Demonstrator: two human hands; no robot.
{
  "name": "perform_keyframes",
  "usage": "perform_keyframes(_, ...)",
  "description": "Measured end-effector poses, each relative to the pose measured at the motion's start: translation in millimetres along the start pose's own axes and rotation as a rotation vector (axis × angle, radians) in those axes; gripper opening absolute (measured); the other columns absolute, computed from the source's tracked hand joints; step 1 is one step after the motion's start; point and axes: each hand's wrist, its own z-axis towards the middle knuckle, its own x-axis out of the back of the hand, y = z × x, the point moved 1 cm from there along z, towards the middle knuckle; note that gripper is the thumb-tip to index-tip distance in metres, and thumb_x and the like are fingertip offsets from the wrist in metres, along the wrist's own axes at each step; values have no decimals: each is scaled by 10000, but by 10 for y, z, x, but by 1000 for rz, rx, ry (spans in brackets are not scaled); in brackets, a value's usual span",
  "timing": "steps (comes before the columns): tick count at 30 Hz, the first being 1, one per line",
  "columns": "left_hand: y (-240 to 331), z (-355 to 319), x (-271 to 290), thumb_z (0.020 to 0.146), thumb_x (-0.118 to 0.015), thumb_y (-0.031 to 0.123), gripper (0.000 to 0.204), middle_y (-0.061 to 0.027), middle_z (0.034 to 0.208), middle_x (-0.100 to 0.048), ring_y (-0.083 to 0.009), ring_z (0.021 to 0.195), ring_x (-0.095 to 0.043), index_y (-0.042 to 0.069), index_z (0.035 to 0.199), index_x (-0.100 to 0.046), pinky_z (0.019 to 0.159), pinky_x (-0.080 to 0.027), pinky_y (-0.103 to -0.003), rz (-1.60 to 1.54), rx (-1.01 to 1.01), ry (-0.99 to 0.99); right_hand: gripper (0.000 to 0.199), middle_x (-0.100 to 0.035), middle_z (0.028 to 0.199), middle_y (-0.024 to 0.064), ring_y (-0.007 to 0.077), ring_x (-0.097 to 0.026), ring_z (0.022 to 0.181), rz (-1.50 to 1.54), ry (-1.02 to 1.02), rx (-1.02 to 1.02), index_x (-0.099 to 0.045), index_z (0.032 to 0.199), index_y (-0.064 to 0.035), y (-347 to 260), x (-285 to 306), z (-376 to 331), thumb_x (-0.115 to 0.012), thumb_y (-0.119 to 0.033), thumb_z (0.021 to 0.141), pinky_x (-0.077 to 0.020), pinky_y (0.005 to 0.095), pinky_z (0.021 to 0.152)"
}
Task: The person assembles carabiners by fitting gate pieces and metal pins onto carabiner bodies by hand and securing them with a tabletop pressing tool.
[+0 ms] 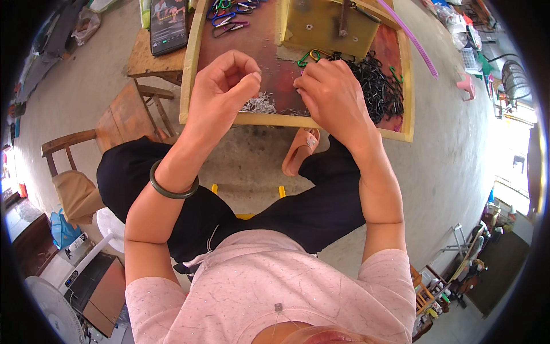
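Over a shallow wooden-rimmed tray [275, 119], my left hand [224, 86] curls with thumb and forefinger together; anything between the tips is too small to make out. A heap of small silver pins [260, 104] lies just below it. My right hand [332, 89] has its fingers pinched together, a speck of purple at their tips, and what they hold is mostly hidden. Just beyond its knuckles is a green hook-shaped piece [303, 59]. Black hook-shaped pieces [381, 86] are heaped to its right. Several coloured carabiners [229, 17] lie at the tray's far left.
A yellowish box-shaped fixture with a metal rod [326, 31] stands at the tray's far side. A phone [169, 26] rests on a wooden stool [150, 57] to the left, near a wooden chair [123, 117]. A purple strip [415, 43] hangs over the tray's right edge.
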Motion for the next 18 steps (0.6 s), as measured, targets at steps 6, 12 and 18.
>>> perform_keyframes(6,-4,-14,21,985,-625,107,37,53,868,-595,-28,803,-562,81,1008,-613,676,-405,-186,69,-2,-34,7,-626,825,37,221,-612,865,-125,16,58,-670,723,-91,-73,-37,-2,-677,-93,722,-474,346,826)
perform_keyframes(12,-15,-11,-22,982,-630,100,28,58,846,-594,-4,773,-549,87,991,-606,603,-355,-175,86,-4,-25,20,-626,766,45,223,-626,826,-252,21,75,-654,697,-94,-163,-60,128,-667,-102,709,-471,344,814)
perform_keyframes(18,24,-24,-47,928,-658,34,50,51,869,-601,-20,809,-551,30,956,-617,712,-452,-204,14,69,-7,43,-635,775,43,226,-633,816,-234,8,24,-662,724,-88,-90,-107,127,-695,-116,726,-475,354,806)
